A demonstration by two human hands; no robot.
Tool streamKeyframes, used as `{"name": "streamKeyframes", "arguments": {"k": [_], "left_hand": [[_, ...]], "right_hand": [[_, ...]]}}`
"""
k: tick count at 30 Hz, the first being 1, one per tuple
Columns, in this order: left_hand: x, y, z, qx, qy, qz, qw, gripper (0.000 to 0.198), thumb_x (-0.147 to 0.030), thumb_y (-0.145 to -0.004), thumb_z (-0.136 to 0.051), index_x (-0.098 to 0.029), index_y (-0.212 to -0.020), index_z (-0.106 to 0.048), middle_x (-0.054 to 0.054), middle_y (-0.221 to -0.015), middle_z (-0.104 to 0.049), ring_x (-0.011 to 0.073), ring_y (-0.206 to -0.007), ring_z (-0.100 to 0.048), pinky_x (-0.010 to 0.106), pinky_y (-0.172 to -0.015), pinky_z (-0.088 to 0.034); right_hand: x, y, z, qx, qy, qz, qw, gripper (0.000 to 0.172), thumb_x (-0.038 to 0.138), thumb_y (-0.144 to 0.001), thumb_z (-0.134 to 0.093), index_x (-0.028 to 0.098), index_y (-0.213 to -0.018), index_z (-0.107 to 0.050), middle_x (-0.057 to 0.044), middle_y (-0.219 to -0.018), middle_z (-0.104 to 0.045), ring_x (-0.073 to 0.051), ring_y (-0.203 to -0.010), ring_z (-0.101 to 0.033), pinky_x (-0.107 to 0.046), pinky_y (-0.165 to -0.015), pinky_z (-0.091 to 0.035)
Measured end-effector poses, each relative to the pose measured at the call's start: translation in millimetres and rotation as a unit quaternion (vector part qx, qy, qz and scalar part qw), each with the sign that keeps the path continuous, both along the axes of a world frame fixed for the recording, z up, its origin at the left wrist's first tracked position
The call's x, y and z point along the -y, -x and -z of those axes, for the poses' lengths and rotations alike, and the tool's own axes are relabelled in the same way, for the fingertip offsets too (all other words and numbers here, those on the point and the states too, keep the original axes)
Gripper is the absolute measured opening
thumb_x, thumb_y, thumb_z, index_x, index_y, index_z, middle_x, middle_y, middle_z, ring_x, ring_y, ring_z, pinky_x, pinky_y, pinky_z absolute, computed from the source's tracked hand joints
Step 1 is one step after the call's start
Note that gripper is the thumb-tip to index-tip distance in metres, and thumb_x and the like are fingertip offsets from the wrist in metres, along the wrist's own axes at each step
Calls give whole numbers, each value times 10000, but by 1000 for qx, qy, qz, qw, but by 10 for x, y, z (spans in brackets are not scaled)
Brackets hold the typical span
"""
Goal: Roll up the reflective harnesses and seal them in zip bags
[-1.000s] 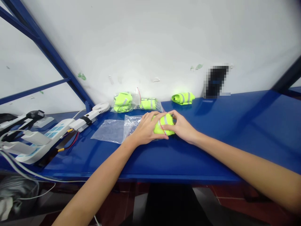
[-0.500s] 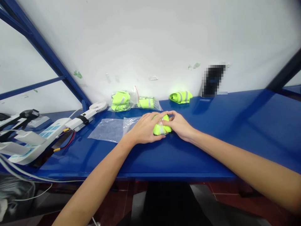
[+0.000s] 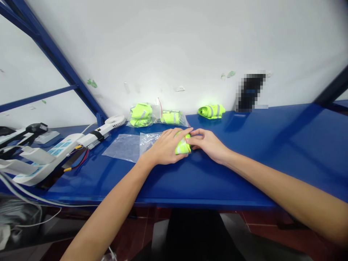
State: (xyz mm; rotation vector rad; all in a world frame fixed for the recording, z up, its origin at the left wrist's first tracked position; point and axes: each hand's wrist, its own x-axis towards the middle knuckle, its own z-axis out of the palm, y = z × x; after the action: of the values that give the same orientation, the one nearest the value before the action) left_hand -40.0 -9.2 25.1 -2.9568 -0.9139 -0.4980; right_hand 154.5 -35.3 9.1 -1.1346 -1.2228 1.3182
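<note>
A folded neon-yellow vest with grey reflective stripes [image 3: 182, 146] lies on the blue table [image 3: 244, 163], partly inside a clear plastic bag [image 3: 148, 139] with a red zip strip. My left hand [image 3: 164, 148] lies over the vest and bag, fingers curved around them. My right hand [image 3: 208, 143] pinches the vest's right end at the bag's mouth.
Another clear empty bag [image 3: 123, 146] lies to the left. Two bagged vests [image 3: 141, 115] [image 3: 171, 117] and a loose rolled vest [image 3: 212, 111] sit by the wall. A white hand fan [image 3: 114, 121], a white device with cables [image 3: 40, 163] and blue frame bars [image 3: 62, 69] are at left.
The vest has slid leftward, deeper into the bag, and less of it shows. Both hands have closed in together and moved a little left with it.
</note>
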Motion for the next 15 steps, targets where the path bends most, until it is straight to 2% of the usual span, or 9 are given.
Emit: {"name": "streamKeyframes", "arguments": {"k": [6, 10, 13, 15], "left_hand": [[35, -50, 8, 0, -19, 3, 1000, 747, -425, -850, -610, -265, -1507, -294, 116, -1341, -518, 293, -1222, -490, 450, -1040, -370], [64, -107, 22, 0, -39, 2, 999, 735, -426, -857, -599, -257, -1507, -301, 126, -1342, -512, 298, -1212, -490, 449, -1035, -372], [69, -126, 31, 7, -47, -5, 999, 687, -429, -881, -570, -247, -1496, -324, 127, -1334, -519, 295, -1198, -500, 440, -1013, -387], [67, -121, 24, 15, -50, -14, 999, 664, -416, -899, -549, -250, -1499, -318, 118, -1331, -526, 287, -1187, -508, 429, -992, -401]], "right_hand": [[22, 6, -12, -4, -45, -28, 999, 313, 249, -671, -799, 176, -888, -585, -25, -819, -686, -174, -762, -662, -336, -725, -552], [15, 9, -5, 1, -64, -17, 998, 268, 201, -649, -770, 157, -868, -622, -3, -762, -656, -155, -708, -628, -299, -657, -530], [23, 2, -14, -15, -60, -44, 997, 246, 173, -645, -730, 140, -876, -651, -5, -742, -662, -142, -666, -603, -294, -638, -509], [32, -9, -27, -38, -54, -81, 994, 236, 176, -670, -695, 135, -901, -675, -17, -774, -672, -145, -694, -611, -312, -696, -515]]}}
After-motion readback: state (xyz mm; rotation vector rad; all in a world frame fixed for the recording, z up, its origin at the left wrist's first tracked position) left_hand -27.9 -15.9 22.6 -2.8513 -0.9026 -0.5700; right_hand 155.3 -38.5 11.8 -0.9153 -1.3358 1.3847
